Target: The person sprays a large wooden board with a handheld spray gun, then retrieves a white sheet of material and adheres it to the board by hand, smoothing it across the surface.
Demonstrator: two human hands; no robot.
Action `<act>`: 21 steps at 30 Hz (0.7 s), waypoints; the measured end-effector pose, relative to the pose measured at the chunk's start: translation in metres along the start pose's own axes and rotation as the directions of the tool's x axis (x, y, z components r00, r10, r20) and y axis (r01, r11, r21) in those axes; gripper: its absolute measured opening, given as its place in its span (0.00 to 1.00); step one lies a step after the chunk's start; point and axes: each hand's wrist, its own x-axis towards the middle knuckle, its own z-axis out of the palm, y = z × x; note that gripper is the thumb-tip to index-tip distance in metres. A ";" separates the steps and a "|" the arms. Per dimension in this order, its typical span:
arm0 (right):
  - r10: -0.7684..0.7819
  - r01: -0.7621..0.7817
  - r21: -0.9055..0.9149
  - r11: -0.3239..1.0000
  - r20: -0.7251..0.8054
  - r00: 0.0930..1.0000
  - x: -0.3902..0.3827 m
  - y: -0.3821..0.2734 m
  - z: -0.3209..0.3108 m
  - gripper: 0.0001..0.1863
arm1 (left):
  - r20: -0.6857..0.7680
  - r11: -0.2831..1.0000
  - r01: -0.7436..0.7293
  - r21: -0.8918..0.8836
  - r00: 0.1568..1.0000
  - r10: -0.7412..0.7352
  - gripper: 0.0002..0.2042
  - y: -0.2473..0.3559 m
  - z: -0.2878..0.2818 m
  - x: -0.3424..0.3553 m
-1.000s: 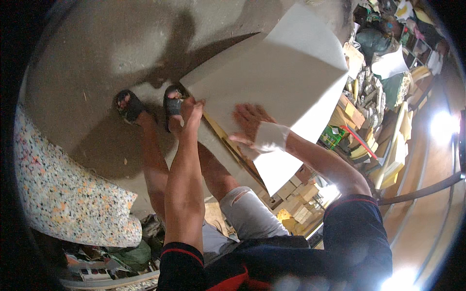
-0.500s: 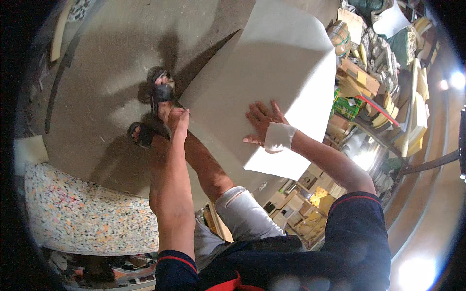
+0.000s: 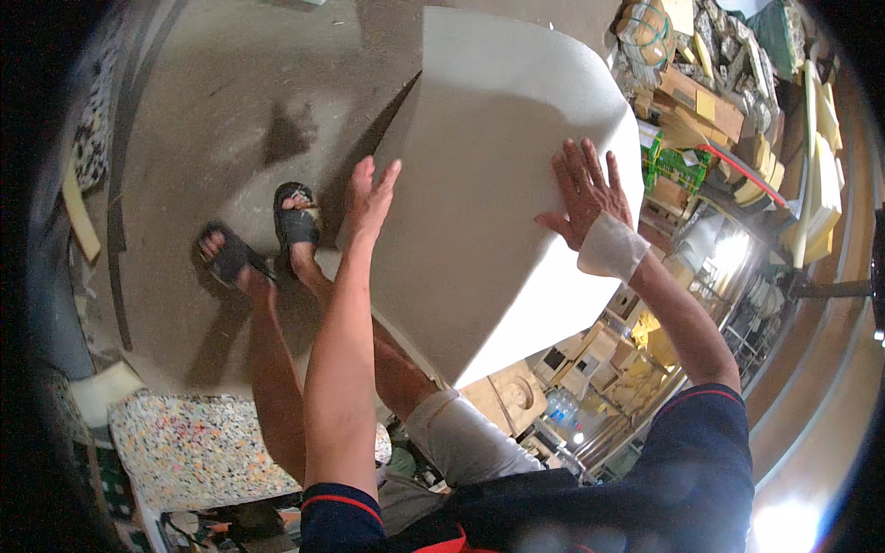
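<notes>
A large, smooth, pale sheet (image 3: 498, 175) stands before me. Its right side is bent back and its lower part is brightly lit. My right hand (image 3: 590, 189) lies flat near the sheet's right side with its fingers spread. A white wrap (image 3: 613, 247) covers that wrist. By the left edge of the sheet is my left hand (image 3: 371, 201), seen nearly edge-on, with its fingers stretched out and nothing held. Whether its palm presses on the sheet's edge, I cannot tell.
My sandalled feet (image 3: 297, 221) stand on the grey floor (image 3: 230, 111) left of the sheet. A speckled foam block (image 3: 203, 447) lies at lower left. To the right are a green crate (image 3: 678, 166), cardboard (image 3: 701, 101), yellowish foam pieces and a wrapped bundle (image 3: 643, 35).
My left hand has opened and come away from beside my foot to the sheet's left edge. My right hand has slid right along the sheet. My feet and the view have shifted.
</notes>
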 end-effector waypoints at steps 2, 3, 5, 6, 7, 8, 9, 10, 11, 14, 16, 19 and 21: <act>0.002 -0.002 0.028 1.000 0.012 1.000 0.014 0.007 -0.002 0.50 | 0.040 0.995 -0.094 0.043 0.995 0.092 0.46 0.018 0.019 0.031; -0.004 0.003 0.031 1.000 0.028 1.000 0.017 0.007 -0.001 0.50 | 0.065 0.994 -0.081 0.076 0.995 0.076 0.48 0.028 0.028 0.049; -0.006 0.003 0.099 0.995 0.032 0.999 0.022 0.003 0.002 0.50 | 0.123 0.989 -0.015 0.149 0.992 -0.004 0.52 0.042 0.044 0.076; -0.014 0.005 0.121 0.993 0.071 0.997 0.022 0.000 0.005 0.49 | 0.126 0.998 -0.026 0.050 0.992 0.019 0.53 0.044 0.049 0.080; -0.032 0.028 0.160 0.987 0.020 0.999 0.024 -0.001 0.007 0.49 | 0.130 0.999 -0.005 -0.037 0.991 0.010 0.55 0.050 0.054 0.089; -0.030 0.029 0.149 0.988 0.005 1.000 0.024 -0.003 0.008 0.50 | 0.132 0.993 0.011 -0.119 0.991 0.005 0.56 0.057 0.055 0.099; -0.035 0.026 0.167 0.986 0.052 0.998 0.026 -0.004 0.010 0.50 | 0.146 0.996 0.019 -0.092 0.989 -0.006 0.55 0.064 0.054 0.106; -0.040 0.030 0.182 0.983 0.052 0.998 0.026 -0.004 0.010 0.50 | 0.162 0.998 0.027 -0.065 0.987 -0.016 0.54 0.072 0.053 0.113; -0.035 0.019 0.176 0.984 0.090 0.995 0.028 -0.004 0.010 0.50 | 0.180 0.999 0.033 -0.042 0.983 -0.025 0.52 0.081 0.053 0.118; -0.041 0.017 0.238 0.971 0.099 0.994 0.030 -0.002 0.009 0.51 | 0.383 0.991 0.014 -0.133 0.923 0.038 0.39 0.111 0.037 0.130; -0.054 0.031 0.212 0.977 0.103 0.993 0.029 0.001 0.006 0.52 | 0.431 0.979 0.055 -0.198 0.902 0.037 0.31 0.132 0.027 0.134; -0.087 0.053 0.212 0.976 0.154 0.984 0.028 0.004 0.002 0.52 | 0.392 0.987 0.046 -0.152 0.920 0.018 0.22 0.153 0.011 0.120; -0.111 0.077 0.203 0.976 0.161 0.981 0.032 0.006 -0.001 0.52 | 0.376 0.992 0.061 -0.106 0.927 -0.017 0.22 0.166 0.003 0.119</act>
